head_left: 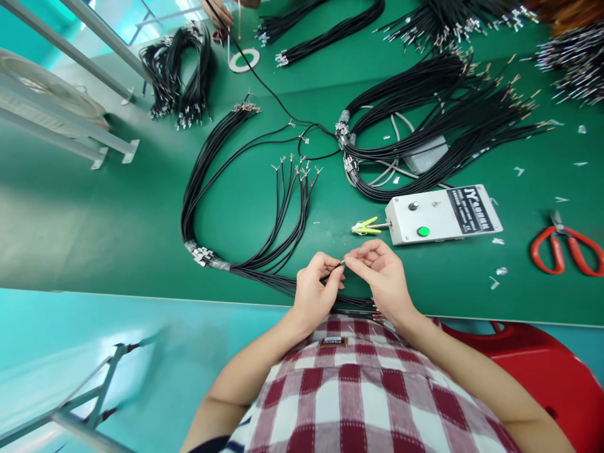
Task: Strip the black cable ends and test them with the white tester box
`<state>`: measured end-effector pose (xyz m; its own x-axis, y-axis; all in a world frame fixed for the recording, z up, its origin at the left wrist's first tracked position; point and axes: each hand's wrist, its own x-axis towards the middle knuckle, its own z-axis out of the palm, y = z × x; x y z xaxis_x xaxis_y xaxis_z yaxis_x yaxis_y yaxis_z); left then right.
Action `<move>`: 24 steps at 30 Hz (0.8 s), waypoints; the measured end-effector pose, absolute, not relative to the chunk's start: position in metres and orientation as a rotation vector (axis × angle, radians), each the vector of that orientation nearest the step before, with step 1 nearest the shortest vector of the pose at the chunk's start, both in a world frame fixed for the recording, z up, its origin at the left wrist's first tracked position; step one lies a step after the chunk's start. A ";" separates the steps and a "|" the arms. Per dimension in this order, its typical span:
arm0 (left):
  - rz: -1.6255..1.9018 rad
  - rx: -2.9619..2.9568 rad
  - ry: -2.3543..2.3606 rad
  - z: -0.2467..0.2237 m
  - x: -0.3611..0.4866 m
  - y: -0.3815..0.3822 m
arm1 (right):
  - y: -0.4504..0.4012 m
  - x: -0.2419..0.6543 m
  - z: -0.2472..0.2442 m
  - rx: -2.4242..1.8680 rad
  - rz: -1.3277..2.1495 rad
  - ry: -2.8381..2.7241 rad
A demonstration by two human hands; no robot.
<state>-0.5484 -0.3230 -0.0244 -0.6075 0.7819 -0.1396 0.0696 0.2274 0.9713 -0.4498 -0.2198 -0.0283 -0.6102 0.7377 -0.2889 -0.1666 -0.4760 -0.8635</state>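
Note:
My left hand pinches a black cable close to its stripped end, just above the table's front edge. With thumb and index finger, my right hand grips the bare wire tip of that same cable. Beneath my hands runs a bundle of black cables, tied near a cluster of silver connectors on the left. Several cables of this bundle fan upward, their ends split into short bare wires. Right behind my hands lies a white box with a green button and a yellow-green, clip-like head.
Red-handled cutters lie at the right. Coiled black cables sit behind the box, with more bundles farther back. Another person's hand is at the far edge near a white tape roll. A red stool stands below right.

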 end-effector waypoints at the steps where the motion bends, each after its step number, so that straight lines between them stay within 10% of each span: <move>1: 1.433 0.742 1.843 -0.025 -0.549 -0.324 | -0.221 -0.450 -0.030 -0.906 2.086 -1.151; 24: 1.509 0.580 1.697 -0.023 -0.554 -0.324 | -0.224 -0.461 -0.027 -0.918 2.211 -1.018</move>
<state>-0.5544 -0.3237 -0.0234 -0.5944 0.7650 -0.2479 -0.1567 0.1923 0.9688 -0.4610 -0.2244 -0.0271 -0.6262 0.6936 -0.3560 -0.1803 -0.5731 -0.7994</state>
